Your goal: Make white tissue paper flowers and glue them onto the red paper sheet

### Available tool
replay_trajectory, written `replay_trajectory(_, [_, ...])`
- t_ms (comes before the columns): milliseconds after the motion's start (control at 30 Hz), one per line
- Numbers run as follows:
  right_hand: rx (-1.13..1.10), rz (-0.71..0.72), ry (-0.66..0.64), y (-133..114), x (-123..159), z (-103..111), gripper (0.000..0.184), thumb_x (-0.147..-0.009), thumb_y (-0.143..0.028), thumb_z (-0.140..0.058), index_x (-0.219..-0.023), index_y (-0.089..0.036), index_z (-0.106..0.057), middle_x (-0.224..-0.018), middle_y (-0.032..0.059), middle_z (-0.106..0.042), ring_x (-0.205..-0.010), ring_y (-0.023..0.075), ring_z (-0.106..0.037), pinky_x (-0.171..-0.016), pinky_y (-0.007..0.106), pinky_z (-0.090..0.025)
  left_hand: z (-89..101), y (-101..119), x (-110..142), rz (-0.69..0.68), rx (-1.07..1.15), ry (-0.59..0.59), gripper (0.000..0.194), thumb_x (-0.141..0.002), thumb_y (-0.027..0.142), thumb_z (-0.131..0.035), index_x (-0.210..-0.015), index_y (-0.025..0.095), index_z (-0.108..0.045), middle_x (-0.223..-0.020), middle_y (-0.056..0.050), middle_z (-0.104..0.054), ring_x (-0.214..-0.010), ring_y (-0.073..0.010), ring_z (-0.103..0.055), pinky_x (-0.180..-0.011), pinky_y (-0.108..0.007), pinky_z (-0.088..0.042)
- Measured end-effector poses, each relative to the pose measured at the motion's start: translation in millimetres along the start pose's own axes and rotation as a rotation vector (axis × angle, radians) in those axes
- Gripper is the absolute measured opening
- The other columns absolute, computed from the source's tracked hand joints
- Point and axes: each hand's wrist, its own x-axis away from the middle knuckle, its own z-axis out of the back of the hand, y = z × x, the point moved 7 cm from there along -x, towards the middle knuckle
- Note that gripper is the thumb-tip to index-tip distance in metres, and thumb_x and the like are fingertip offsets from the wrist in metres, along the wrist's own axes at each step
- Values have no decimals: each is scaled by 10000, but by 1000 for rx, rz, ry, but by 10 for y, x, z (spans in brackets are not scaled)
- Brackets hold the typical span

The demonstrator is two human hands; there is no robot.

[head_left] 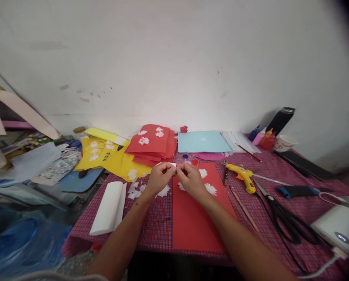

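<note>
My left hand [160, 178] and my right hand [192, 179] meet fingertip to fingertip over the top left of a red paper sheet [200, 226]. Both are closed in a pinch on a small piece of white paper [170, 165], mostly covered by the fingers. White paper flowers [210, 189] lie on the red sheet beside my right hand, partly hidden by it. Left of and below my left hand, torn white paper scraps [135, 191] are scattered on the checked tablecloth [155, 226].
A folded white paper [107, 207] lies at left. Behind are stacked red sheets [151, 142], yellow sheets [118, 162] and light blue paper [202, 141]. At right lie a yellow glue gun [241, 176], black scissors [282, 218], a wooden stick [244, 208] and a white device [338, 228].
</note>
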Motion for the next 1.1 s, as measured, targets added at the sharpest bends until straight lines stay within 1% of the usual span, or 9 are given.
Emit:
replay_trajectory(167, [-35, -13, -11, 7, 1, -8, 202, -885, -264, -496, -714, -191, -576, -654, -14, -558, -606, 141, -488, -575, 255, -360, 3, 7, -2, 41, 82, 6, 197, -838, 291, -573, -709, 154, -632, -678, 13, -574, -651, -113, -494, -619, -219, -388])
replay_trajectory(400, [-68, -9, 0, -25, 3, 4, 196, -879, -260, -511, -703, -194, -567, -651, -21, -548, -613, 136, -489, -578, 247, -374, -4, -45, -8, 83, 198, 11, 193, -806, 297, -600, -693, 146, -642, -656, 9, -561, -634, -112, -483, -600, -221, -385])
replay_trajectory(567, [-116, -32, -6, -11, 9, -7, 135, -844, -261, -566, -730, -193, -587, -681, -8, -590, -615, 139, -516, -587, 252, -405, 7, -27, -2, 51, 122, 4, 201, -821, 303, -586, -714, 151, -663, -691, -3, -592, -667, -127, -513, -629, -236, -411])
replay_trajectory(700, [-108, -37, 4, 1, 8, -3, 126, -836, -268, -576, -737, -193, -599, -700, 3, -615, -621, 144, -534, -598, 258, -421, 21, 5, -1, 19, 60, 12, 213, -838, 306, -571, -727, 153, -671, -707, -10, -615, -681, -134, -535, -649, -243, -429])
replay_trajectory(1100, [-74, -18, 23, 9, 6, 6, 165, -854, -274, -541, -725, -189, -599, -674, -2, -594, -607, 142, -501, -582, 252, -393, 32, 30, 1, -20, 0, 22, 202, -852, 279, -562, -752, 154, -685, -742, -15, -654, -722, -138, -570, -676, -241, -441])
